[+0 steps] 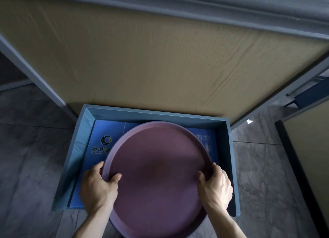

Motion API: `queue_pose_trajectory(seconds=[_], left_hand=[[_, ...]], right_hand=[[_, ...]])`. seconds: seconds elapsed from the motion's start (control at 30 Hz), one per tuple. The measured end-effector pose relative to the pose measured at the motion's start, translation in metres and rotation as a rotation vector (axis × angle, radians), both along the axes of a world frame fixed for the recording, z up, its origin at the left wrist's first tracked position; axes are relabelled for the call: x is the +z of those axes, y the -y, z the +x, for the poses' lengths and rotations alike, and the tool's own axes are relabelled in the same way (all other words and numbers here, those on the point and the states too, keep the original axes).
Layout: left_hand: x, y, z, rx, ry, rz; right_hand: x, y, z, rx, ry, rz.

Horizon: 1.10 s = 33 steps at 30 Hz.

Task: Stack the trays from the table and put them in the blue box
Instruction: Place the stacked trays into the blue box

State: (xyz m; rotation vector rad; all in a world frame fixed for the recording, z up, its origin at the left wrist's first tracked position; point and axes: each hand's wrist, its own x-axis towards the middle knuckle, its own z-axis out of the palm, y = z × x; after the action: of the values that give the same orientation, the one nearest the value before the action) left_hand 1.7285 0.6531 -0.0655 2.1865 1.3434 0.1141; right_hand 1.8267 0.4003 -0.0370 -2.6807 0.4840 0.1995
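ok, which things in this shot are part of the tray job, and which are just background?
Job:
round purple plastic tray, gripped at its rim by left hand and right hand
blue cardboard box, open, tray over it

Background:
wood-grain table top
grey tiled floor
blue object at right edge, unclear

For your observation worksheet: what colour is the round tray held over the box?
Dusky purple-pink tray, clearest in the head view.

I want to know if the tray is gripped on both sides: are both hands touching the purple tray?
Touching. The head view shows the left hand and right hand each wrapped over the purple tray's rim.
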Motion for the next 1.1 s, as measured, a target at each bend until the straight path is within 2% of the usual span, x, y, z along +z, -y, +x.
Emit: queue_pose_trajectory(seconds=[0.2,0.37,0.47,0.6,0.7,0.8,1.1], left_hand=[[-0.001,-0.005,0.001,-0.035,-0.027,-0.023],[0.002,-0.013,0.000,-0.060,-0.050,-0.071],[0.012,-0.006,0.001,-0.103,-0.094,-0.029],[0.023,0.017,-0.005,-0.424,-0.088,0.212],[0.016,0.033,-0.012,-0.674,-0.138,0.216],[0.006,0.042,-0.017,-0.772,-0.207,0.149],[0.020,0.050,-0.010,-0.775,-0.292,0.110]], right_hand=[[0.003,0.006,0.009,0.130,-0.051,-0.149],[0.002,0.015,0.006,0.206,-0.057,-0.140],[0.005,0.017,0.001,0.290,-0.123,-0.178],[-0.004,0.015,-0.027,0.572,-0.041,-0.225],[-0.015,0.014,-0.039,0.778,-0.052,-0.223],[-0.018,0.015,-0.042,0.786,-0.057,-0.209],[-0.010,0.015,-0.039,0.807,-0.164,-0.218]])
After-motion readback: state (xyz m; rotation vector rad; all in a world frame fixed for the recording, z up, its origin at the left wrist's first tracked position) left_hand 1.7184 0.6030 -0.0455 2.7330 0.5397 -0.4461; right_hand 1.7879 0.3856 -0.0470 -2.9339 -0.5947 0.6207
